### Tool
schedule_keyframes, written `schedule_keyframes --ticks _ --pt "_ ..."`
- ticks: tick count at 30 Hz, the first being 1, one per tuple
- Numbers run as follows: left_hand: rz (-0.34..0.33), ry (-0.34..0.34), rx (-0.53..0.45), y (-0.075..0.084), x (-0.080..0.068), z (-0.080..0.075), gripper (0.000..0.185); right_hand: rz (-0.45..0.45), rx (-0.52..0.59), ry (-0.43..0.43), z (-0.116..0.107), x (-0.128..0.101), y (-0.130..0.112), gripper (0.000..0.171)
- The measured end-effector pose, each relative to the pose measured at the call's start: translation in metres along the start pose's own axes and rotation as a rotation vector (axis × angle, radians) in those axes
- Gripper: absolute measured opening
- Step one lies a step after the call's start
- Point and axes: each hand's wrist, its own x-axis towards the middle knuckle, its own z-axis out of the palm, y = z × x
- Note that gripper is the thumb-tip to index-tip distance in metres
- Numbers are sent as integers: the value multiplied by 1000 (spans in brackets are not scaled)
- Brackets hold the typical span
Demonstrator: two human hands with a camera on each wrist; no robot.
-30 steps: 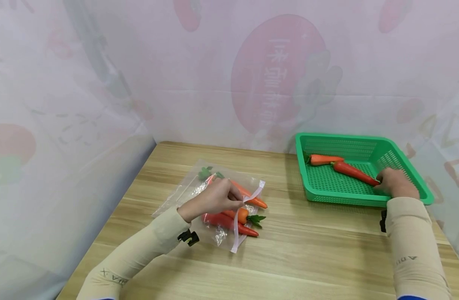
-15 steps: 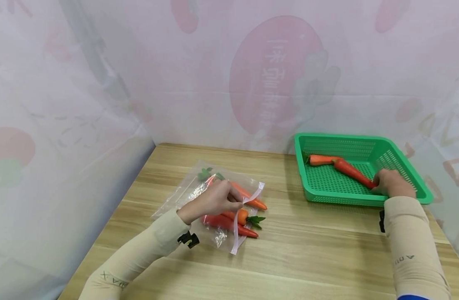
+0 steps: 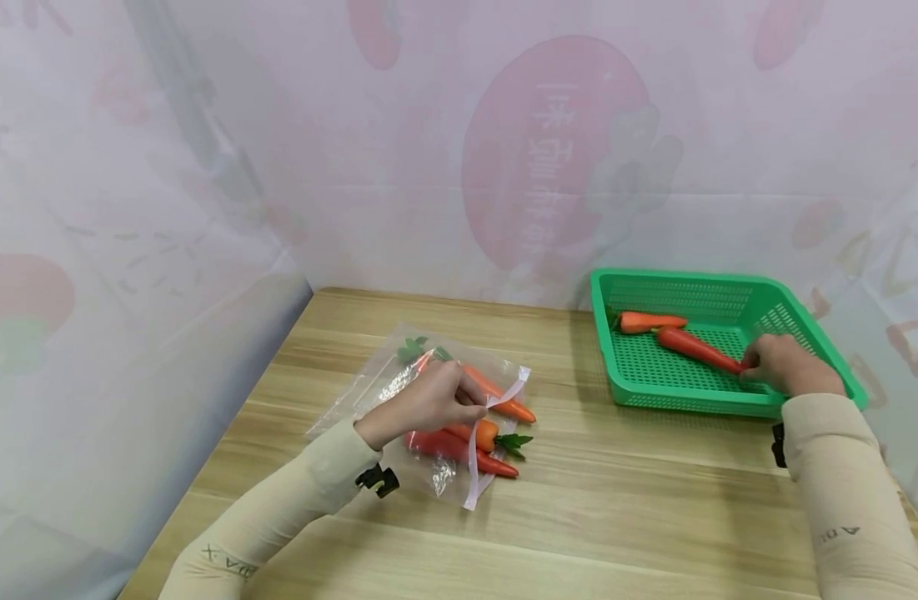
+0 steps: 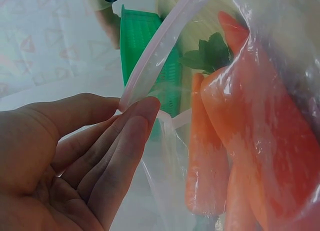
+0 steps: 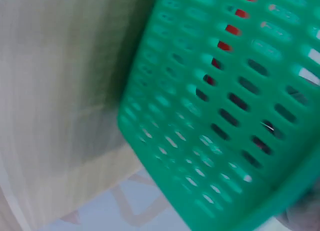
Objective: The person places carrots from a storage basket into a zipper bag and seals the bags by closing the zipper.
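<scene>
My left hand point(image 3: 432, 398) pinches the pale sealing strip at the mouth of a clear zip bag point(image 4: 170, 56), thumb against fingertips. Inside the bag lie orange carrots point(image 4: 205, 166) and red chili peppers point(image 3: 447, 446); some tips and a leafy carrot top poke out at the mouth. Over on the right, my right hand point(image 3: 789, 367) reaches into a green basket point(image 3: 609, 367) and grips the tip of a red chili pepper point(image 3: 699, 348), whose stem end points left. In the right wrist view the basket wall hides most of this hand.
Another carrot point(image 3: 649, 322) lies along the basket's back left. Bag and basket rest on a wooden table point(image 3: 579, 500), with bare wood between them. Printed cloth walls point(image 3: 398, 167) close off the back and both sides.
The red chili pepper has shifted slightly left in the basket with my right hand at its tip, and the right forearm has swung a little outward. My left hand and the bag stay put.
</scene>
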Motion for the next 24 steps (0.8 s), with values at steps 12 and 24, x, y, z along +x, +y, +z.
schedule_keyframes --ticks 12,24 --pt "-19 17 9 1 -2 -1 14 -115 -94 145 -28 -2 -26 11" --pt "-53 0 -33 4 -6 -2 10 -176 -140 172 -41 -12 -43 14"
